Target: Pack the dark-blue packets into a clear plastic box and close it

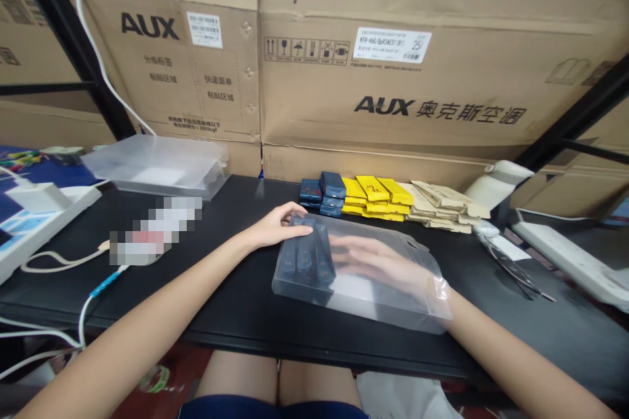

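A clear plastic box lies on its side on the black table, its mouth to the right and a hang-tab cutout at its upper right edge. My left hand grips its far left corner, thumb on top and fingers curled behind. Through the open end, my right hand reaches inside. Its fingers are stretched out towards several dark blue packets standing in the box's left end. Whether the fingertips touch the packets I cannot tell through the cloudy plastic.
Behind the box lie stacks of dark blue packets, yellow packets and beige packets. A white bottle leans at their right, near glasses and a power strip. More clear boxes and cables are left; large cartons stand behind.
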The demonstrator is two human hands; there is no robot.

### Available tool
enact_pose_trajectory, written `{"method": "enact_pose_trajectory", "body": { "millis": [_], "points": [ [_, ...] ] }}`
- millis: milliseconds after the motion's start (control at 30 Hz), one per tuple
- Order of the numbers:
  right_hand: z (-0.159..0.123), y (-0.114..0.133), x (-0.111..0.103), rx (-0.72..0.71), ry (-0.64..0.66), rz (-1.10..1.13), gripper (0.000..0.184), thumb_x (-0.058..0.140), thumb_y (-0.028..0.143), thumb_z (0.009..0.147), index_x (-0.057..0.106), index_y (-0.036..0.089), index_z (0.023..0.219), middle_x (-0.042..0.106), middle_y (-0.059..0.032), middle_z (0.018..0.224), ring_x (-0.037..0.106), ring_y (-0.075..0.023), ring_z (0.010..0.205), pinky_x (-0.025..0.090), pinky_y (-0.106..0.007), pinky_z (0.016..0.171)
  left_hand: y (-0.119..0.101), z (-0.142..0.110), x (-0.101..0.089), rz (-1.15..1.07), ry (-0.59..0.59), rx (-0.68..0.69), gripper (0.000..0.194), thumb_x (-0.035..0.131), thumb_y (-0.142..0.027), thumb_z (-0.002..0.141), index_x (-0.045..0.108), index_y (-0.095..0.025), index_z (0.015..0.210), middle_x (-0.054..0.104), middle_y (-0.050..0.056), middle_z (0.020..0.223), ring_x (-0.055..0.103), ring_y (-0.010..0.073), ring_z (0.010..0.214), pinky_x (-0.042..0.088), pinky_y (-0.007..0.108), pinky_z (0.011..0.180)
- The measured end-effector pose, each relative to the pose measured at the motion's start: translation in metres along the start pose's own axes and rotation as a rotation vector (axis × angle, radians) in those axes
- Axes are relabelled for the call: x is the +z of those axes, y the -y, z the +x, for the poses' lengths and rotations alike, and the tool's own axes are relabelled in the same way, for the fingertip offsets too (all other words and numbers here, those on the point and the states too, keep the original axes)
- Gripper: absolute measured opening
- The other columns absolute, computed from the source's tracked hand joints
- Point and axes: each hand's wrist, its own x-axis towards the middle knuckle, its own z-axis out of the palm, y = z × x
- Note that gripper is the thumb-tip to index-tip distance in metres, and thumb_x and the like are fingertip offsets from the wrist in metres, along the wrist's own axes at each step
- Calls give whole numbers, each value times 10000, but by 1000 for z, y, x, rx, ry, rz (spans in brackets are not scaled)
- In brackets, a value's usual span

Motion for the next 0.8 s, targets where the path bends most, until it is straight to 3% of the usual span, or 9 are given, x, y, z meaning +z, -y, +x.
{"method": "enact_pose_trajectory", "body": {
  "millis": [300, 600, 800],
  "points": [
    [2, 2, 3, -30, -21, -36, 418, 589, 342, 899, 540, 249, 1303, 565, -96, 1343, 538, -233, 1235, 440, -434, 1029, -1, 0, 0, -9, 6, -11, 430, 735, -397, 701, 560, -180, 1028, 588, 58, 1096, 573, 191, 991, 414, 351, 923],
    [4, 0, 3, -20, -35, -156, 415, 581, 371, 895, 524, 266, 1292, 486, -82, 1410, 528, -230, 1238, 476, -402, 978, -1, 0, 0, -16, 6, -5, 424, 742, -394, 696, 564, -182, 1017, 589, 51, 1074, 582, 184, 963, 432, 350, 908],
    [6, -8, 17, -174, -80, -319, 434, 637, 322, 858, 474, 257, 1256, 538, -80, 1311, 538, -208, 1200, 474, -390, 970, -1, 0, 0, -17, 2, -15, 418, 735, -383, 700, 562, -183, 1023, 581, 50, 1083, 575, 190, 992, 421, 356, 930]
  ]
}}
